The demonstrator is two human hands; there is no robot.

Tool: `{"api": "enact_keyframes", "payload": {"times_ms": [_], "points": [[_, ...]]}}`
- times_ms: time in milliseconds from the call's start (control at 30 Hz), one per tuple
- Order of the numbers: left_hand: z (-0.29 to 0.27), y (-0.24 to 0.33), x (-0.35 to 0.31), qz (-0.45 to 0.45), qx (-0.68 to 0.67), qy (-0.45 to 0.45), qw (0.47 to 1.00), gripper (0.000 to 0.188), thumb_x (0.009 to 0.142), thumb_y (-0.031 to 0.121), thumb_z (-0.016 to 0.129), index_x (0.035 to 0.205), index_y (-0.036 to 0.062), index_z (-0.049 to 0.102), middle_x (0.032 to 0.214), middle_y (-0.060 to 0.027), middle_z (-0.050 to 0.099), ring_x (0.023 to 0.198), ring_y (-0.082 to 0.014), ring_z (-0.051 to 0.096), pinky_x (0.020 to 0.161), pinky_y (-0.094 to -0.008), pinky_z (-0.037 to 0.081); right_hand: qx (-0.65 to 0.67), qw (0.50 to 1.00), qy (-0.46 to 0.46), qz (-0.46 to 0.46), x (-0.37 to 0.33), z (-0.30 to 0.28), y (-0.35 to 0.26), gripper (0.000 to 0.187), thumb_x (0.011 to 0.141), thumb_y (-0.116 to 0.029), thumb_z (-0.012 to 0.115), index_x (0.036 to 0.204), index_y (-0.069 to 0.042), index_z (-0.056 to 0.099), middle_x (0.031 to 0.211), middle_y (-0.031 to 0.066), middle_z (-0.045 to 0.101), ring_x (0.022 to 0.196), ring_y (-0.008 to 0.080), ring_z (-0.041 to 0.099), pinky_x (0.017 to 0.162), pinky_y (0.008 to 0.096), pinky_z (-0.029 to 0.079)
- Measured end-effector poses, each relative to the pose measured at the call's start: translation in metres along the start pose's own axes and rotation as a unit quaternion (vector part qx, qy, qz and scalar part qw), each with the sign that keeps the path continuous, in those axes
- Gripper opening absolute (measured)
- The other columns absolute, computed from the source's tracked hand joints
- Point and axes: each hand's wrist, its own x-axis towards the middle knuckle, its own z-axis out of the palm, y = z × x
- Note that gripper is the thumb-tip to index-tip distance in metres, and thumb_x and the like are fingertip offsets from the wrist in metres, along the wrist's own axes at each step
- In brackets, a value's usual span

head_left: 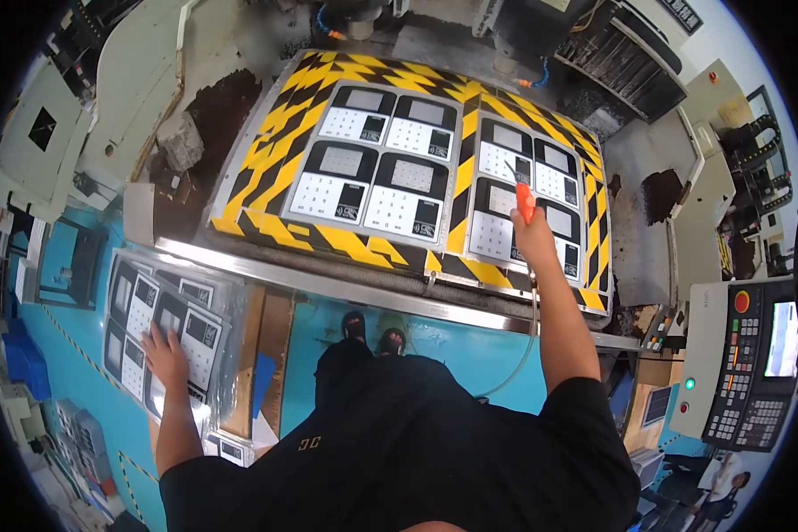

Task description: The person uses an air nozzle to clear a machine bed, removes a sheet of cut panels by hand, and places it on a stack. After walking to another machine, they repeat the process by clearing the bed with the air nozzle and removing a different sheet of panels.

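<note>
My right hand (534,238) is closed around an orange air blow gun (525,200), whose thin nozzle points away from me over the right-hand group of printed keypad panels (496,232). A pale hose (535,310) hangs below that hand and curves down past the bed's front edge. Another group of black and white keypad panels (403,213) lies flat on the left part of the machine bed, framed by yellow and black striped tape (328,239). At the lower left, my left hand (165,356) rests with fingers spread on a stack of similar panel sheets (136,306) in clear plastic.
A metal rail (363,294) runs along the bed's front. Machine heads (528,31) and small nozzles overhang the far side. On the right stands a control panel (747,372) with a screen and red button. Blue crates (25,355) sit left; another person (723,488) is far right.
</note>
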Motion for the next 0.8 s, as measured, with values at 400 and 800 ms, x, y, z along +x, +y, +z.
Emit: {"api": "enact_keyframes", "payload": {"times_ms": [400, 800], "points": [[0.021, -0.005, 0.006, 0.02, 0.017, 0.018, 0.999, 0.061, 0.099, 0.05, 0.038, 0.151, 0.0179, 0.034, 0.154, -0.0206, 0.031, 0.144, -0.0376, 0.027, 0.113, -0.0541, 0.022, -0.107, 0.914, -0.231, -0.316, -0.193, -0.035, -0.097, 0.046, 0.091, -0.035, 0.064, 0.122, -0.005, 0.046, 0.085, 0.0216, 0.068, 0.078, 0.0417, 0.065, 0.066, 0.0489, 0.05], [0.023, -0.023, 0.016, 0.058, 0.023, 0.002, 0.998, 0.062, 0.101, 0.051, 0.035, 0.15, 0.0134, 0.034, 0.149, -0.0221, 0.037, 0.137, -0.0414, 0.035, 0.106, -0.0552, 0.033, -0.254, 0.949, -0.15, 0.109, -0.224, -0.184, 0.033, 0.044, 0.092, -0.038, 0.061, 0.117, -0.005, 0.048, 0.09, 0.0245, 0.067, 0.086, 0.0452, 0.064, 0.074, 0.0529, 0.049]]}}
